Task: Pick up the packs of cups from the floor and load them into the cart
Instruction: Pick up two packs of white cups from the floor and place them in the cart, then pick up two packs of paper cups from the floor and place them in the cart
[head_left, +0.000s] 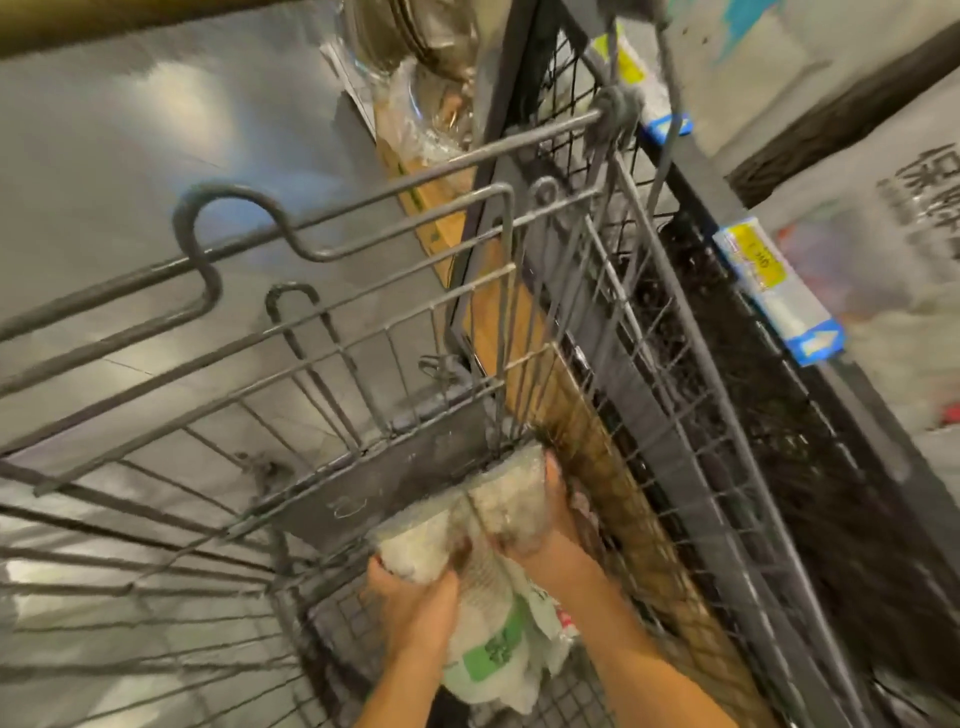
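A grey wire cart (322, 322) fills most of the head view, seen from above. Low inside it, near its far right corner, I hold two clear plastic packs of white cups. My left hand (415, 597) grips the left pack of cups (415, 545). My right hand (550, 525) grips the right pack of cups (511, 499), which touches the cart's dark end panel. Under my hands lies another pack with a green label (493, 649) on the cart's mesh bottom.
A dark wire shelf unit (727, 364) with yellow and blue price tags (774, 286) stands close along the cart's right side. A cardboard box and plastic-wrapped glassware (421, 104) sit beyond the cart. Shiny grey floor (130, 130) spreads to the left.
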